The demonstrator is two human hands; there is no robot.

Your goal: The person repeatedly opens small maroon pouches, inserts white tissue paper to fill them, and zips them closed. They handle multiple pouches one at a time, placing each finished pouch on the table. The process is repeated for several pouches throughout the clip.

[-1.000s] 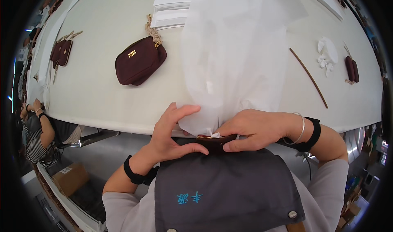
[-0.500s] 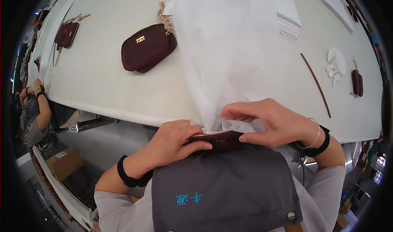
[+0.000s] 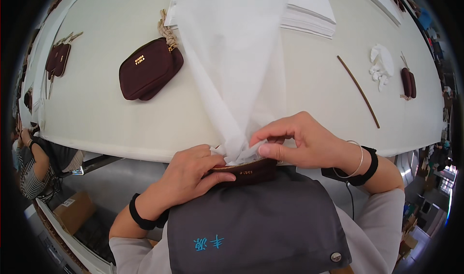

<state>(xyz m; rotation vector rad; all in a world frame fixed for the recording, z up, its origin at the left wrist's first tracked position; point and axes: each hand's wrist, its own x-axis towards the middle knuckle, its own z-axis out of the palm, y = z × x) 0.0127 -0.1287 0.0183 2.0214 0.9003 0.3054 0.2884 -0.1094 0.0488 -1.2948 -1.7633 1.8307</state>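
A small dark maroon zip pouch (image 3: 251, 173) rests against my apron at the table's near edge, its gold zipper undone. My left hand (image 3: 195, 170) grips the pouch's left end, thumb on the front face. White tissue paper (image 3: 232, 71) runs from the far side of the table down to the pouch mouth, bunched and partly inside it. My right hand (image 3: 295, 138) pinches a fold of that paper between thumb and fingers, just above the zipper's right part. How far the paper reaches inside is hidden.
Another maroon pouch (image 3: 151, 68) with a beige knotted cord lies left of the paper. Stacked white sheets (image 3: 309, 20) lie behind. To the right are a thin brown strip (image 3: 358, 91), crumpled white paper (image 3: 382, 65) and small maroon pouches (image 3: 408, 83). A co-worker's arm (image 3: 38, 158) shows at far left.
My right hand has left the pouch's right edge and moved left, now pinching the tissue paper. The paper is gathered more narrowly at the pouch mouth. The whole view has shifted slightly.
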